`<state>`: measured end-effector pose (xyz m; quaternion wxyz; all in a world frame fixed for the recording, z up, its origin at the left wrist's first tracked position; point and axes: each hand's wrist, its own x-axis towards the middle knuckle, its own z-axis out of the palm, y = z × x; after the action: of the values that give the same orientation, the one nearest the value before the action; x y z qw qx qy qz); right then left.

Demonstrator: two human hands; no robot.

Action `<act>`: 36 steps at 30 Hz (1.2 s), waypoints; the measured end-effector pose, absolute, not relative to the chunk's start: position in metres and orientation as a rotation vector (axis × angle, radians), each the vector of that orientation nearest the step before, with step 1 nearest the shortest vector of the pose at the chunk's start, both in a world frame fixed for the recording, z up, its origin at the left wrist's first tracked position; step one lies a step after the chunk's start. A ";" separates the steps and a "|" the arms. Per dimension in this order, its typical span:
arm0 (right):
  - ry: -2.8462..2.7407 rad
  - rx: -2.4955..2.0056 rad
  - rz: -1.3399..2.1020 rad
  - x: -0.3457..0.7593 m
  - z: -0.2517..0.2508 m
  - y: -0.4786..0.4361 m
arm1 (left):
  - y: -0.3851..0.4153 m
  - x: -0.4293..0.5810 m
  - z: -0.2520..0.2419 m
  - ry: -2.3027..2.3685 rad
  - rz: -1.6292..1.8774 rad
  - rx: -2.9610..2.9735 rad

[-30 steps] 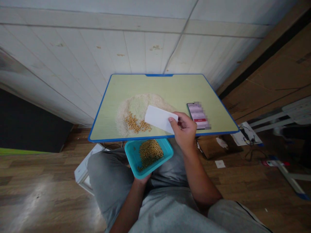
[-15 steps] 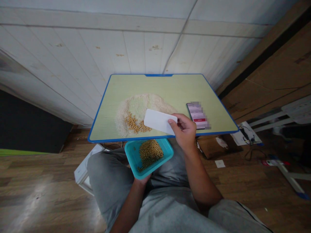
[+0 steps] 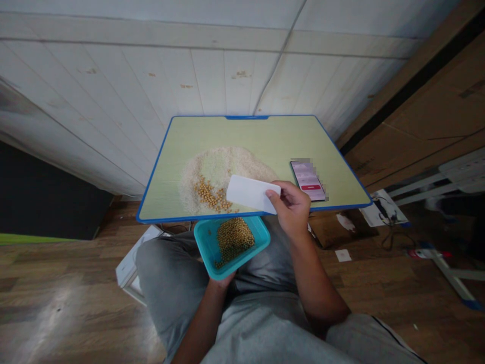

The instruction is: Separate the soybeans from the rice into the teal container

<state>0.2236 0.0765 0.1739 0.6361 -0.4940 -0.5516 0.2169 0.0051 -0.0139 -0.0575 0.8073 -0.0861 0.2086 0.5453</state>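
Observation:
My right hand point(image 3: 292, 206) pinches a flat white plastic scraper point(image 3: 248, 192) by its right end, thumb on top. The scraper is tilted over the front part of the table, just right of a loose patch of soybeans point(image 3: 207, 194). Pale rice-like grains point(image 3: 242, 155) lie spread around and behind those beans. Below the table's front edge, my left hand point(image 3: 223, 282) holds a turquoise plastic tray point(image 3: 261, 246) from beneath; most of its fingers are hidden. Inside the tray sits a heap of soybeans point(image 3: 235, 236).
The green folding table point(image 3: 265, 132) has a blue rim and stands against a white panelled wall. A phone point(image 3: 307, 179) lies on its right side. Cardboard point(image 3: 424, 121) leans at the right. Below the tray are my legs point(image 3: 166, 283).
My right hand and the scraper have shifted slightly to the right and toward me. Several beans near the scraper's left end are more spread out. The tray has stayed in place.

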 end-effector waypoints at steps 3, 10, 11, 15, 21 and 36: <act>-1.261 -1.115 0.512 0.226 0.172 0.075 | -0.014 0.005 -0.056 0.440 1.155 -0.187; -1.253 -1.100 0.551 0.228 0.171 0.074 | -0.015 0.006 -0.067 0.394 1.169 -0.187; -1.239 -1.102 0.542 0.228 0.171 0.074 | -0.015 0.005 -0.068 0.377 1.164 -0.186; -1.191 -1.117 0.499 0.231 0.171 0.075 | -0.014 0.002 -0.071 0.329 1.146 -0.183; -1.245 -1.071 0.557 0.233 0.171 0.072 | -0.012 0.000 -0.073 0.311 1.130 -0.181; -1.261 -1.011 0.614 0.228 0.166 0.074 | -0.012 -0.001 -0.075 0.326 1.118 -0.152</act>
<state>0.2284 0.0738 0.1662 0.6489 -0.4448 -0.5550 0.2703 -0.0005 -0.0119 -0.0746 0.8324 -0.0717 0.1538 0.5275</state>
